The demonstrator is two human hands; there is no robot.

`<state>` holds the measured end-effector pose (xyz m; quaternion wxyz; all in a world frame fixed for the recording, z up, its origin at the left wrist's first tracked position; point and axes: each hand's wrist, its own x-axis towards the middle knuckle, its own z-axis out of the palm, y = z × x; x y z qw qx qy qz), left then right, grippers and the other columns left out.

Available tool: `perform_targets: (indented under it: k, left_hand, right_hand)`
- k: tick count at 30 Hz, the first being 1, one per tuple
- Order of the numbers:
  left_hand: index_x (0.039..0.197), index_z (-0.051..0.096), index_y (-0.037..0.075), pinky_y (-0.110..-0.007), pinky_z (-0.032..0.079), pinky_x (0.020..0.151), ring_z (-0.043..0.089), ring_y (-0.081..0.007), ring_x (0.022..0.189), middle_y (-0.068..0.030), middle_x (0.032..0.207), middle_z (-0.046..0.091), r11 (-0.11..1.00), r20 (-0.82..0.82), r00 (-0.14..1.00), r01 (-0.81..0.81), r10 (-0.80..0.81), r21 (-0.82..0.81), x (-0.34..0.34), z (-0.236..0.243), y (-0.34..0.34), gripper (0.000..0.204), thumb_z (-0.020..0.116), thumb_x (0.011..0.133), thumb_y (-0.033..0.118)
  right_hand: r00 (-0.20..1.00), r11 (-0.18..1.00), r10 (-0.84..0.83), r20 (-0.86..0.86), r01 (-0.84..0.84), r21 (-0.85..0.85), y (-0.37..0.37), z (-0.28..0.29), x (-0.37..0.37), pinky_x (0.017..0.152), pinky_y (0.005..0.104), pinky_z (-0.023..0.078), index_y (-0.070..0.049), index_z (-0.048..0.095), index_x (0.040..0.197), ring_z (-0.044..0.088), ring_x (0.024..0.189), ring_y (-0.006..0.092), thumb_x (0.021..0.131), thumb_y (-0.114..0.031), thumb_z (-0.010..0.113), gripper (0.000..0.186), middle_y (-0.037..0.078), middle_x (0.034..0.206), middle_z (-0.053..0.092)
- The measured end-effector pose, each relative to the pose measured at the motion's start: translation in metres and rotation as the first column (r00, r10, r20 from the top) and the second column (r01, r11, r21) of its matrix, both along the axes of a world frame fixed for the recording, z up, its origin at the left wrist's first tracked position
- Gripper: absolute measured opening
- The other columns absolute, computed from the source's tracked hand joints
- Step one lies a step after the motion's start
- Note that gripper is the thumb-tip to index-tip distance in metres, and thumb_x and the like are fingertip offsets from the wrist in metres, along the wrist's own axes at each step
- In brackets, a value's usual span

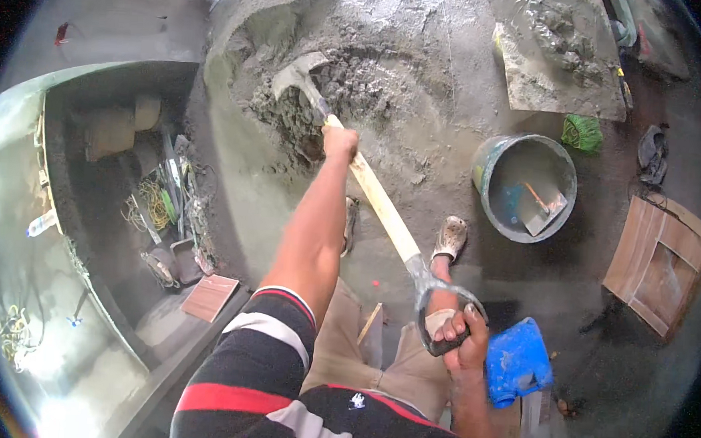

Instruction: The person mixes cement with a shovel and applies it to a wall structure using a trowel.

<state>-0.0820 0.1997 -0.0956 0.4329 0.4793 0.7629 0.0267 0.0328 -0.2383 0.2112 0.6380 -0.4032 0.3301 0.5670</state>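
My left hand (339,141) is closed round the pale wooden shaft (384,215) of a shovel, near its metal socket. My right hand (463,338) grips the D-shaped handle at the other end, low and right of centre. The shovel's grey blade (299,71) is at a heap of wet grey mortar (362,91), among dug, crumbly lumps. My feet, in pale clogs (450,237), stand below the heap, the left one mostly hidden by my arm.
A bucket (484,167) of murky water holding a trowel stands right of my feet. Nearby are a mortar-smeared board (551,95), green netting (580,133), cardboard (629,260) and a blue jug (514,357). At left, a recess holds cords, tools and a tile (209,297).
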Motion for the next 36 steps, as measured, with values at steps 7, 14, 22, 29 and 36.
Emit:
perform_targets:
  k: [7, 14, 22, 29, 36]
  left_hand:
    - [0.121, 0.040, -0.008, -0.045, 0.052, 0.085, 0.065, -0.0436, 0.097, -0.0327, 0.107, 0.062, 0.976, -0.056, 0.985, 0.171, -0.165, 0.138, 0.051, 0.045, -0.150, 0.057, 0.063, 0.074, 0.012]
    - [0.115, 0.044, -0.010, -0.044, 0.052, 0.083, 0.066, -0.0415, 0.093, -0.0326, 0.098, 0.063, 0.998, 0.127, 0.992, 0.025, -0.018, -0.051, 0.083, 0.058, -0.153, 0.051, 0.061, 0.073, 0.012]
    - [0.121, 0.044, -0.009, -0.041, 0.053, 0.086, 0.066, -0.0361, 0.093, -0.0280, 0.102, 0.064, 0.959, 0.163, 0.980, 0.064, -0.112, 0.275, 0.074, 0.054, -0.143, 0.062, 0.067, 0.071, 0.018]
    - [0.110, 0.044, -0.004, -0.042, 0.058, 0.072, 0.071, -0.0334, 0.089, -0.0256, 0.101, 0.066, 0.975, -0.129, 0.966, 0.219, -0.223, -0.044, 0.098, 0.038, -0.045, 0.043, 0.065, 0.076, 0.014]
    - [0.120, 0.036, -0.007, -0.050, 0.050, 0.090, 0.064, -0.0476, 0.098, -0.0357, 0.103, 0.064, 0.939, -0.098, 0.939, 0.316, -0.330, -0.137, 0.075, 0.075, -0.207, 0.054, 0.059, 0.079, 0.019]
  right_hand:
    - [0.995, 0.957, 0.015, 0.101, 0.015, -0.291, -0.109, 0.049, 0.013, 0.055, 0.0383, 0.046, -0.013, 0.045, 0.070, 0.045, 0.053, 0.0166, 0.096, -0.028, 0.054, 0.031, -0.001, 0.059, 0.043]
    - [0.936, 0.867, 0.126, 0.328, 0.056, -0.494, -0.101, 0.080, 0.040, 0.050, 0.0345, 0.049, -0.011, 0.047, 0.068, 0.047, 0.048, 0.0149, 0.090, -0.023, 0.058, 0.028, 0.001, 0.058, 0.044]
    - [0.974, 0.978, -0.021, 0.224, 0.066, -0.195, -0.127, 0.055, 0.052, 0.051, 0.0358, 0.045, -0.015, 0.044, 0.062, 0.045, 0.049, 0.0147, 0.091, -0.031, 0.056, 0.035, -0.002, 0.056, 0.043]
    - [0.992, 0.943, -0.119, 0.051, 0.129, -0.307, -0.010, 0.007, -0.017, 0.059, 0.0381, 0.045, -0.014, 0.044, 0.069, 0.043, 0.054, 0.0159, 0.094, -0.027, 0.055, 0.030, -0.002, 0.059, 0.040]
    - [0.991, 0.916, -0.130, -0.017, 0.114, -0.384, -0.154, 0.078, -0.013, 0.059, 0.0429, 0.044, -0.016, 0.044, 0.071, 0.044, 0.056, 0.0152, 0.095, -0.029, 0.055, 0.029, -0.004, 0.060, 0.039]
